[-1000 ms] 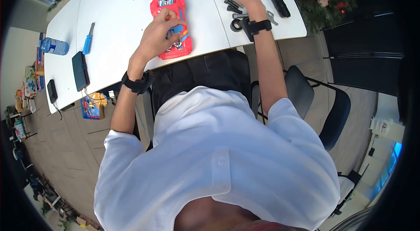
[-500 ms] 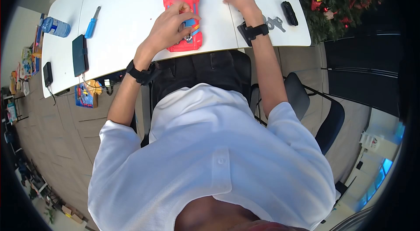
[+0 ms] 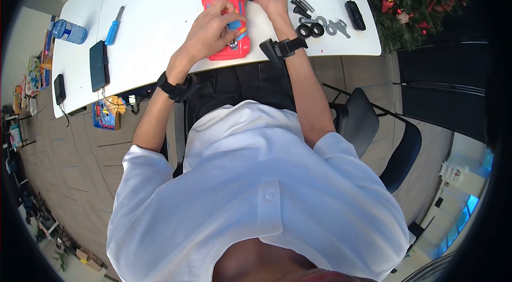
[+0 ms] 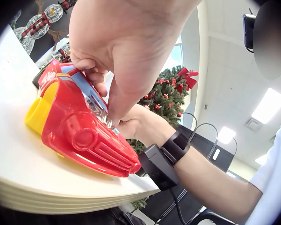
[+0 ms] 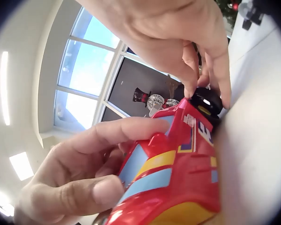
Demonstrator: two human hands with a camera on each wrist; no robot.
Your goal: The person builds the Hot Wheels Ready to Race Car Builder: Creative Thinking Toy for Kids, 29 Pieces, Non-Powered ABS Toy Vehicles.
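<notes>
A red toy car (image 3: 229, 56) with blue and yellow trim lies on the white table in front of me. My left hand (image 3: 212, 30) holds it over the cabin, thumb on one side and fingers on the other, as the right wrist view shows. At the car's far right side, my right hand (image 3: 273, 2) pinches a black toy wheel (image 5: 207, 102) between thumb and fingers. That wheel sits right against the car body, low near the tabletop. In the left wrist view, a yellow wheel-arch part (image 4: 36, 117) juts from the car's other side.
Right of the car lie loose black wheels (image 3: 317, 29), several toy bolts (image 3: 300, 10) and grey wrench-like pieces (image 3: 337, 28). A black case (image 3: 355, 15) is beyond them. Leftward are a blue screwdriver (image 3: 112, 32), a dark phone case (image 3: 98, 68) and a bottle (image 3: 70, 32).
My right hand has moved left from the loose parts to the car's side, bringing a black wheel. My left hand stays on the car.
</notes>
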